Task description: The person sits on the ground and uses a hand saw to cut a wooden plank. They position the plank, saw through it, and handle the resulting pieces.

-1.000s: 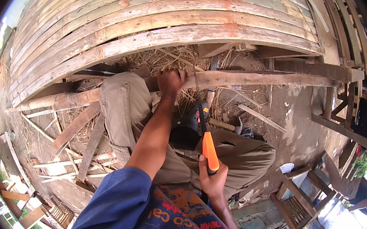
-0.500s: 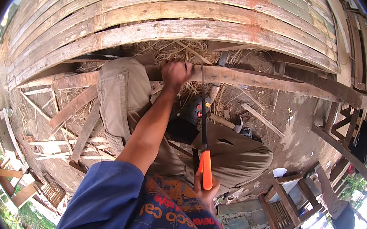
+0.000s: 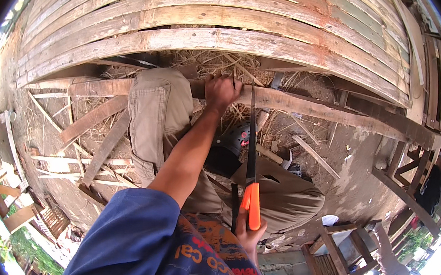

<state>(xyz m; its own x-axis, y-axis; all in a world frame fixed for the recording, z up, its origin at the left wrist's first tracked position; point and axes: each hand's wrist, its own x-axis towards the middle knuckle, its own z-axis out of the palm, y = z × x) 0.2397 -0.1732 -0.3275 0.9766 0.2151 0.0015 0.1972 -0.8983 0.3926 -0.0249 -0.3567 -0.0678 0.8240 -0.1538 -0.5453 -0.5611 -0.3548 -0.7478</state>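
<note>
My right hand (image 3: 247, 231) is closed round the orange handle of a handsaw (image 3: 251, 159). The saw's dark blade points away from me, and its far end crosses a long wooden board (image 3: 310, 105). My left hand (image 3: 222, 90) grips that board just left of the blade, its fingers curled over the far edge. My bent left knee (image 3: 163, 96) rests over the board further left. Whether the blade has cut into the wood I cannot tell.
A slatted wooden platform (image 3: 211, 17) spans the far side. Loose wood strips (image 3: 315, 156) and offcuts (image 3: 106, 147) lie on the dirt floor, with straw under the board. A wooden chair (image 3: 337, 252) stands at the lower right.
The view has shifted slightly, so the board, hands and saw appear a little further right. The saw still lies across the board, its blade seen at a slightly different angle.
</note>
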